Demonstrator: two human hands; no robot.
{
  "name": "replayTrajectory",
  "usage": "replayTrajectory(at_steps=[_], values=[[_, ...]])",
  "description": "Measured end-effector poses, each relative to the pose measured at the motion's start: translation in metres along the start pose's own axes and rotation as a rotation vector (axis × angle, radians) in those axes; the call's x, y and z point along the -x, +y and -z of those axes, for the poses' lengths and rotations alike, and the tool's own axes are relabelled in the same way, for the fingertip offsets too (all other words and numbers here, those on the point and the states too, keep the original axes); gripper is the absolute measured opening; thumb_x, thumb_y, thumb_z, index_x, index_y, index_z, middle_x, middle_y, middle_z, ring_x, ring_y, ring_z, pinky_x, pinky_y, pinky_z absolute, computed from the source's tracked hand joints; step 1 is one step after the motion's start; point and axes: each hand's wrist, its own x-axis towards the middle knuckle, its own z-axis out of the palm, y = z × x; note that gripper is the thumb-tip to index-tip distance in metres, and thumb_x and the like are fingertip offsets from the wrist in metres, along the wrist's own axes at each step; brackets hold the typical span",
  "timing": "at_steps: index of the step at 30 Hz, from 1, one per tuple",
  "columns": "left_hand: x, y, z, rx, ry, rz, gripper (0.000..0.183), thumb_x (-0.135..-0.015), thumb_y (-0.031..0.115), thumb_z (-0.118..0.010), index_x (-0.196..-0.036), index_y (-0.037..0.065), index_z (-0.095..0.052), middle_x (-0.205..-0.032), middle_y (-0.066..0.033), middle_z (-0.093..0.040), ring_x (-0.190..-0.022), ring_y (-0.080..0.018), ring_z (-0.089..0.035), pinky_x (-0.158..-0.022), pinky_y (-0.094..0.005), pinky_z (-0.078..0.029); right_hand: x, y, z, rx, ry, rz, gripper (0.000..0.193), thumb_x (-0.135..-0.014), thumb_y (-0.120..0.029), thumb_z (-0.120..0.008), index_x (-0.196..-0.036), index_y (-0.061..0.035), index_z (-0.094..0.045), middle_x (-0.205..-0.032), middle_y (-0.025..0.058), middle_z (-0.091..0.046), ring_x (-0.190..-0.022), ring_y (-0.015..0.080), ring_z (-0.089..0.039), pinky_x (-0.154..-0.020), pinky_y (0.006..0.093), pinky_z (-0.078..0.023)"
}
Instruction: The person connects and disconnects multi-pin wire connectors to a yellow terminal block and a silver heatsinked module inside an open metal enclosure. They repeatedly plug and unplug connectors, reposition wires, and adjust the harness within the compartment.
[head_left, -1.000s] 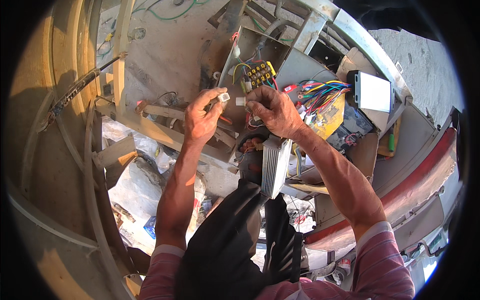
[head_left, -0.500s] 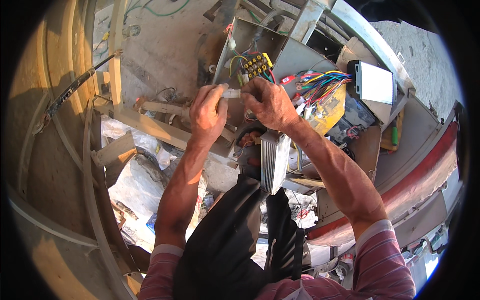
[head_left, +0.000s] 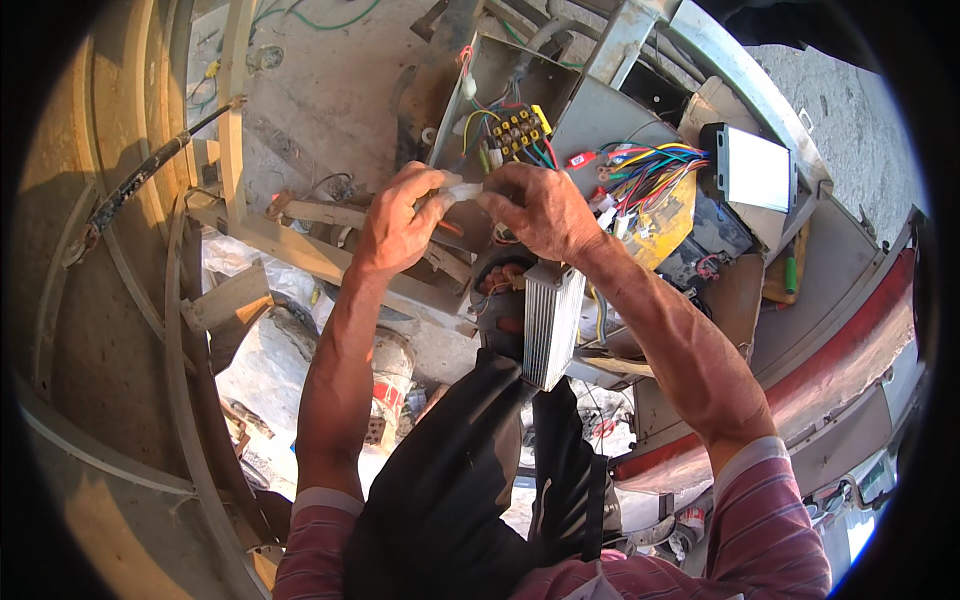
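A small white plastic wire connector (head_left: 463,191) spans the gap between my two hands, above the open metal frame. The fingertips of my left hand (head_left: 402,222) pinch its left end. Closed fingers of my right hand (head_left: 541,212) hold the right end, which they partly hide. Just beyond the hands lies a terminal block (head_left: 517,131) with yellow edges and several coloured wires. Below my right wrist stands a finned silver metal box (head_left: 550,328), close to my knees. A bundle of coloured wires (head_left: 655,172) with white plugs spreads to the right of my right hand.
The wires run to a box with a white top (head_left: 755,168) at the right. A yellow panel (head_left: 660,225) lies under them. Wooden framing (head_left: 232,130) rises on the left, with a dark cable (head_left: 150,170) beside it. A curved red panel (head_left: 800,380) edges the right side.
My left hand has shifted slightly left and its fingers have opened out a little around the connector, which now tilts. My right hand has hardly moved.
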Motion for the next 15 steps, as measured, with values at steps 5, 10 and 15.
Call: replayTrajectory(at_steps=[5, 10, 15], values=[[-0.005, 0.003, 0.003, -0.002, -0.030, -0.009, 0.020, -0.098, -0.005, -0.065, -0.117, -0.004, -0.070, -0.106, -0.0120, -0.065, -0.095, -0.0250, -0.069, -0.077, -0.0356, -0.060, -0.002, 0.002, 0.000, 0.030, -0.007, 0.006, 0.028, -0.098, -0.032, -0.070, -0.106, -0.0050, -0.077, -0.085, 0.0188, -0.075, -0.085, 0.0405, -0.073, -0.079, 0.0492, -0.057], [-0.011, 0.000, 0.012, -0.181, -0.101, -0.145, 0.017, -0.100, -0.003, -0.065, -0.116, -0.006, -0.069, -0.109, -0.0115, -0.064, -0.094, -0.0221, -0.068, -0.076, -0.0342, -0.064, -0.003, 0.004, 0.003, 0.016, -0.039, 0.051, 0.027, -0.098, -0.030, -0.072, -0.107, -0.0048, -0.076, -0.089, 0.0194, -0.075, -0.087, 0.0403, -0.073, -0.079, 0.0493, -0.057], [-0.011, -0.002, 0.011, 0.016, -0.133, -0.022, 0.017, -0.100, 0.000, -0.069, -0.116, -0.004, -0.070, -0.105, -0.0095, -0.066, -0.092, -0.0194, -0.067, -0.076, -0.0343, -0.058, 0.000, 0.005, 0.005, -0.022, -0.043, 0.048, 0.026, -0.098, -0.027, -0.073, -0.108, -0.0032, -0.076, -0.092, 0.0181, -0.076, -0.087, 0.0353, -0.073, -0.080, 0.0459, -0.057]])
